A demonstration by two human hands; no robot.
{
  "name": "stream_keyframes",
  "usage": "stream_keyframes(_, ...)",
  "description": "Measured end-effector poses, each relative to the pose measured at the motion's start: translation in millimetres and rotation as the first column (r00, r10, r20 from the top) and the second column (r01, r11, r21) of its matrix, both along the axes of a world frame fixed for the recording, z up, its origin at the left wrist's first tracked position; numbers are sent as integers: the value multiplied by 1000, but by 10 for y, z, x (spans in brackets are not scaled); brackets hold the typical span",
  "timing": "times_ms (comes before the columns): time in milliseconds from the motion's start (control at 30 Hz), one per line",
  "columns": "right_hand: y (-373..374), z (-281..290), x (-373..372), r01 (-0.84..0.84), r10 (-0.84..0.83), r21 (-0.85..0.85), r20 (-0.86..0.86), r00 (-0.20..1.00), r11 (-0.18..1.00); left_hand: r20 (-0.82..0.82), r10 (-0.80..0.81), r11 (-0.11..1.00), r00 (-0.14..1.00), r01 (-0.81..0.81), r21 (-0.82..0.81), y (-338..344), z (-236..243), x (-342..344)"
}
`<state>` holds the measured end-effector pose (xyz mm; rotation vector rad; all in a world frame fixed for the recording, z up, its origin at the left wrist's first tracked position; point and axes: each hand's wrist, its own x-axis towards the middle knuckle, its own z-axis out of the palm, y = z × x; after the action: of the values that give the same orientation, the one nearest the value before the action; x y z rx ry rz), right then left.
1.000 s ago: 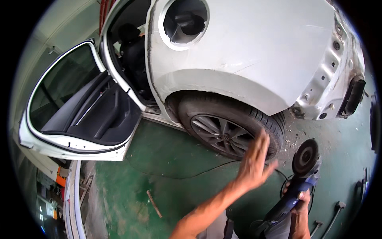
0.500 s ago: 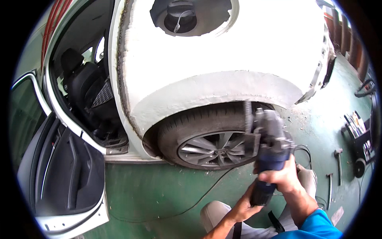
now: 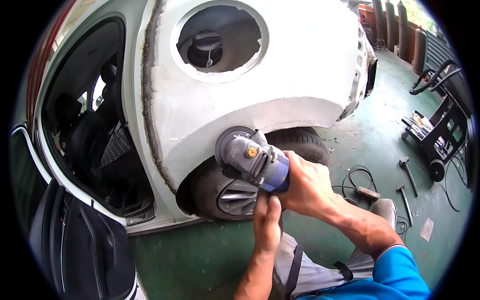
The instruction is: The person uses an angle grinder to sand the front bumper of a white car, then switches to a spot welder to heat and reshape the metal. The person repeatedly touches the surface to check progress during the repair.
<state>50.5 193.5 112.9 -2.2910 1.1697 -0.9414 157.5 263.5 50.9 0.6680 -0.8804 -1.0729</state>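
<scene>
Both my hands are on a blue and grey angle grinder (image 3: 262,165). My right hand (image 3: 311,184) wraps round its blue body from the right. Below it, my left hand (image 3: 267,220) grips the rear of the tool, which is mostly hidden by the hands. The grinder's round grey disc (image 3: 231,145) lies at the wheel arch edge of a white car body panel (image 3: 300,70); whether it touches cannot be made out. Behind the tool is the tyre (image 3: 205,187), with its silver alloy wheel (image 3: 237,200) partly covered by the grinder and my hands.
The open car door (image 3: 87,240) stands at the left. A round filler opening (image 3: 220,37) is above. On the green floor at right lie two hammers (image 3: 409,175), a cable (image 3: 357,172) and a small block (image 3: 368,192). A black wheeled cart (image 3: 445,130) stands beyond.
My hands have swung the grinder left and turned it, from the wheel's right side to the arch above the wheel. The view has shifted too.
</scene>
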Motion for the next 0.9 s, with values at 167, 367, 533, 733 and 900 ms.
stream_keyframes(167,-7,118,108,21,-25,-115,-29,999,993,200,226,974,953,-225,-26,-168,149,66)
stream_keyframes(367,52,177,161,43,-49,-109,-53,997,993,251,198,980,948,-198,-24,-125,276,176)
stream_keyframes(533,76,161,221,-9,6,-135,-23,1000,991,250,229,973,941,-229,-32,-79,335,231)
stream_keyframes(733,98,153,261,-22,21,-51,-14,1000,998,334,282,957,900,-287,-34,-19,353,280)
stream_keyframes(900,127,175,254,65,-62,-26,101,993,998,394,203,976,896,-219,-4,-69,432,317)
